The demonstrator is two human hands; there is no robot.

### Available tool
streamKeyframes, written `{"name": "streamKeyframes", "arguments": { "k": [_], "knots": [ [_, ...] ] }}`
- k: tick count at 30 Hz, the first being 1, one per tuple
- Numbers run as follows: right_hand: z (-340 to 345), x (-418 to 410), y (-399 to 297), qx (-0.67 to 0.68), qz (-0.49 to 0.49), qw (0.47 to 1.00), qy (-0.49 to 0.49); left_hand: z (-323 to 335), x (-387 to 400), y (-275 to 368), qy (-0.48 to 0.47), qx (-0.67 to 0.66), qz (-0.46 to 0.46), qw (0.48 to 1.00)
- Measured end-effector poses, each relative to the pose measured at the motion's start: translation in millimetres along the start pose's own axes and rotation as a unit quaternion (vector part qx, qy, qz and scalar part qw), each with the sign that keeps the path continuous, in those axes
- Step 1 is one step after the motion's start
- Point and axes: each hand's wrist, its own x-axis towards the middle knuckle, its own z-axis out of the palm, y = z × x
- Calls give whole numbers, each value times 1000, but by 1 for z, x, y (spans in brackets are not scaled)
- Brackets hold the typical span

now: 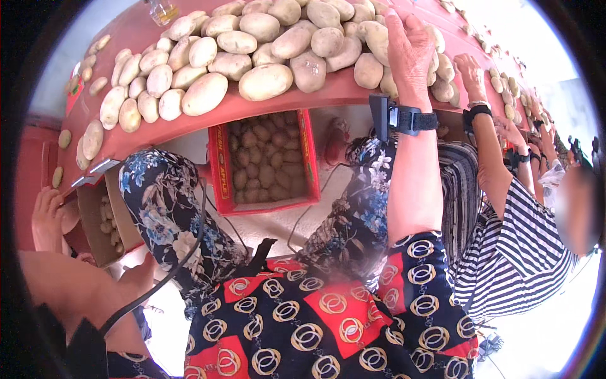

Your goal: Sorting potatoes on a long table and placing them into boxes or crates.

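Observation:
My right hand [411,49] reaches over the right part of a heap of potatoes [265,83] on the red tabletop [199,129]. Its back faces me and the fingers are curled. The thumb lies close beside a long potato [377,41]; what the palm may hold is hidden. A black strap with a small device [402,119] circles that wrist. My left arm [71,289] fills the lower left, bare below a patterned sleeve. Beyond it, a hand [49,215] shows near the table's left edge; I cannot tell whether it is mine.
A red apple carton [312,163] full of potatoes stands on the floor between my legs. A brown carton [94,215] of potatoes is at left. At right, a co-worker's hand [468,71] extends over the table. A glass jar [163,13] stands behind the heap. A black cable [173,270] crosses my left leg.

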Motion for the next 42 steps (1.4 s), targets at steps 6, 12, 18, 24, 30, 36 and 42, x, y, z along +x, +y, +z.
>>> {"name": "streamKeyframes", "arguments": {
  "k": [6,12,18,24,30,36,42],
  "knots": [
    [0,-2,-9,53,36,998,-10,31,6,28,-11,-70,8,997],
    [-4,7,6,58,13,997,-43,67,13,69,-11,-150,10,989],
    [1,5,9,-77,-40,996,-2,99,20,110,40,-229,13,973],
    [0,4,18,-107,-21,994,31,119,40,155,106,-294,27,950],
    [3,6,19,-137,-14,990,29,127,62,191,140,-341,44,929],
    [3,15,14,-63,-21,997,28,111,88,223,150,-363,83,916],
    [4,3,6,-78,9,997,25,85,125,259,193,-403,144,883]
  ]
}}
